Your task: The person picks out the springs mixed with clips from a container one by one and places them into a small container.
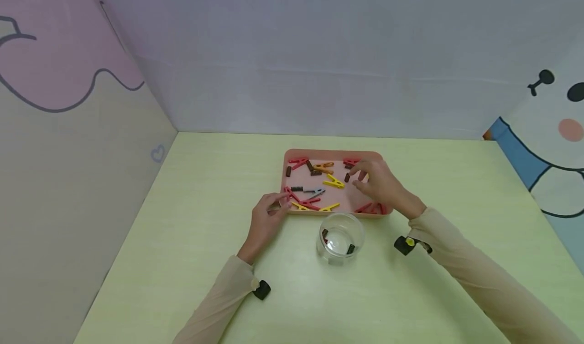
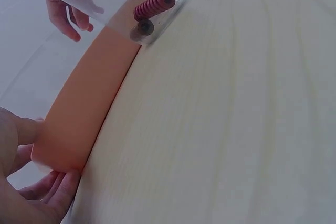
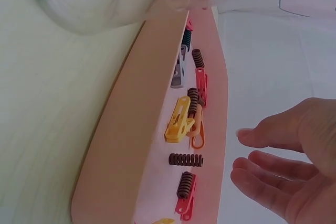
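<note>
A shallow pink tray (image 1: 333, 154) holds small plastic clips and coil springs. My left hand (image 1: 269, 215) grips the tray's near left corner, thumb at the rim and fingers against the outer wall, as the left wrist view shows. Over the tray's right part hovers my right hand (image 1: 380, 184), thumb and fingers parted with nothing between them. Nearest to its fingertips is a dark brown spring (image 1: 347, 177), lying sideways in the right wrist view. A yellow clip (image 1: 334, 182) lies left of that spring. In front of the tray stands a clear round jar (image 1: 340, 220) with several springs inside, one red (image 2: 155, 4).
Red clips (image 1: 298, 161), an orange clip (image 1: 324, 167) and a grey clip (image 1: 315, 192) lie scattered in the tray among dark springs. The pale wooden table (image 1: 219, 182) meets a plain wall at the back. Printed panels flank it on both sides.
</note>
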A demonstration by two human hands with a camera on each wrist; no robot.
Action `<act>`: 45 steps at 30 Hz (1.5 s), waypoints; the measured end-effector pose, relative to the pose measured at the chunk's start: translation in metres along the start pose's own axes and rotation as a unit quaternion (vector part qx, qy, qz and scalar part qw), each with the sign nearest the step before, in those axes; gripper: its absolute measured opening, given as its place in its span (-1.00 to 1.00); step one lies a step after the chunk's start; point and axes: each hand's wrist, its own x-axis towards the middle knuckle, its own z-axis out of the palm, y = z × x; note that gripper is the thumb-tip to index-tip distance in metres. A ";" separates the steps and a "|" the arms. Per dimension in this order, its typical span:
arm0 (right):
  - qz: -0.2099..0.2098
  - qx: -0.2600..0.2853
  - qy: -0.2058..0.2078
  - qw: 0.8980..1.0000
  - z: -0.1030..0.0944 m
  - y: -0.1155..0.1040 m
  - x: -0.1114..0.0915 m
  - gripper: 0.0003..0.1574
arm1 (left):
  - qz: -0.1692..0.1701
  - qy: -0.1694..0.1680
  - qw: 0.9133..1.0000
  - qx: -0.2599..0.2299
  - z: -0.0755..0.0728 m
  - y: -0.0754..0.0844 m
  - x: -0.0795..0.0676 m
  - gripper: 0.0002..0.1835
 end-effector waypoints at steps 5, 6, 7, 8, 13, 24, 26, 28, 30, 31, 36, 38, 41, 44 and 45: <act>-0.016 -0.004 0.004 1.000 0.002 0.007 0.007 -0.82 | 0.001 0.002 1.000 0.000 0.000 0.000 -0.001 -0.66; -0.021 -0.004 0.004 1.000 0.002 0.008 0.009 -0.82 | 0.000 0.003 1.000 -0.001 0.000 0.001 -0.001 -0.66; -0.024 -0.005 0.003 1.000 0.003 0.009 0.010 -0.82 | 0.000 0.003 1.000 -0.001 0.000 0.000 -0.001 -0.66; -0.025 -0.006 0.002 1.000 0.004 0.010 0.011 -0.82 | 0.000 0.003 1.000 -0.001 0.000 0.001 -0.001 -0.66; -0.030 -0.023 0.001 0.999 0.008 0.015 0.017 -0.83 | 0.002 0.004 1.000 -0.004 0.000 0.000 0.000 -0.67; -0.037 -0.048 0.006 0.998 0.023 0.030 0.023 -0.84 | -0.001 0.004 1.000 -0.009 0.000 -0.002 -0.002 -0.67; -0.036 -0.043 0.000 0.998 0.025 0.031 0.024 -0.84 | -0.001 0.004 1.000 -0.011 0.001 -0.003 -0.002 -0.68; -0.032 -0.037 -0.006 0.999 0.027 0.032 0.024 -0.84 | -0.001 0.005 1.000 -0.013 0.001 -0.004 -0.002 -0.68; -0.027 -0.039 -0.009 0.999 0.030 0.032 0.025 -0.85 | -0.002 0.004 1.000 -0.013 0.001 -0.004 -0.002 -0.69; -0.023 -0.041 -0.009 0.999 0.030 0.032 0.025 -0.85 | -0.002 0.004 1.000 -0.012 0.001 -0.004 -0.003 -0.69; -0.014 -0.049 -0.010 0.999 0.034 0.030 0.026 -0.88 | -0.003 0.002 1.000 -0.009 -0.001 -0.004 -0.005 -0.68; -0.012 -0.048 -0.011 0.999 0.036 0.029 0.026 -0.89 | -0.005 0.002 1.000 -0.007 -0.002 -0.004 -0.005 -0.67; -0.003 -0.041 -0.008 0.999 0.038 0.030 0.026 -0.90 | -0.009 0.001 1.000 -0.004 -0.003 -0.003 -0.006 -0.66; 0.006 -0.035 0.000 0.999 0.038 0.032 0.026 -0.93 | -0.004 0.002 1.000 -0.003 -0.004 -0.003 -0.007 -0.66; 0.007 -0.031 0.003 0.999 0.038 0.032 0.025 -0.93 | 0.001 0.003 1.000 -0.001 -0.004 -0.003 -0.006 -0.67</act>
